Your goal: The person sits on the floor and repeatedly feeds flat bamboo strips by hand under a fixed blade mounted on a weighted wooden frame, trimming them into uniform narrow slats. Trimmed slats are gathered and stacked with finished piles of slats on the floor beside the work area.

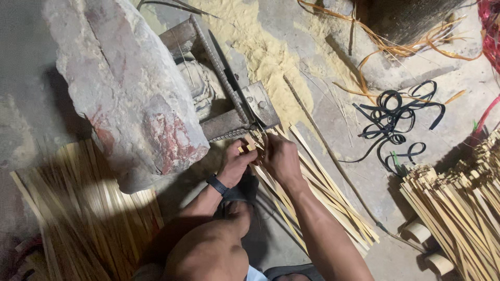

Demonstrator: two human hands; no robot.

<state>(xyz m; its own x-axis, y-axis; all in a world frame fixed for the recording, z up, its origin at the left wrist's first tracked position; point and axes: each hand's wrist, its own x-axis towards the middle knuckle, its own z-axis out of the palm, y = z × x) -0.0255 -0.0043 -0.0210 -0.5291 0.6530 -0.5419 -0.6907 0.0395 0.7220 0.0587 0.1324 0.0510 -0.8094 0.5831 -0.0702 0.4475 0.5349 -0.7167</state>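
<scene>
A loose heap of pale bamboo strips [83, 208] is lying on the floor [31, 104] at the lower left edge, partly running under a big grey stone [125, 88] with red stains that is sitting just to its right. Against the stone's right side a rusty metal frame [224, 99] with a dark blade is resting, with yellow sawdust [265, 52] spreading behind it. Just below the frame's lower end, near the middle of the floor, the left hand [237, 164], wearing a dark wristband, is curling its fingers closed around a thin, flat, pale bamboo strip [251, 143]. The right hand [280, 156] is pinching the same strip from the other side, fingers bent tight, the two hands almost touching. The strip's tip is meeting the blade, but the exact contact is hard to make out behind the fingers. A bent knee is covering the floor below the hands. More split strips [323, 192] are fanning out under the right forearm. Further right, black bands [396, 117] are lying curled, and a thick bundle of strips [458, 208] is getting cut off by the right edge.
</scene>
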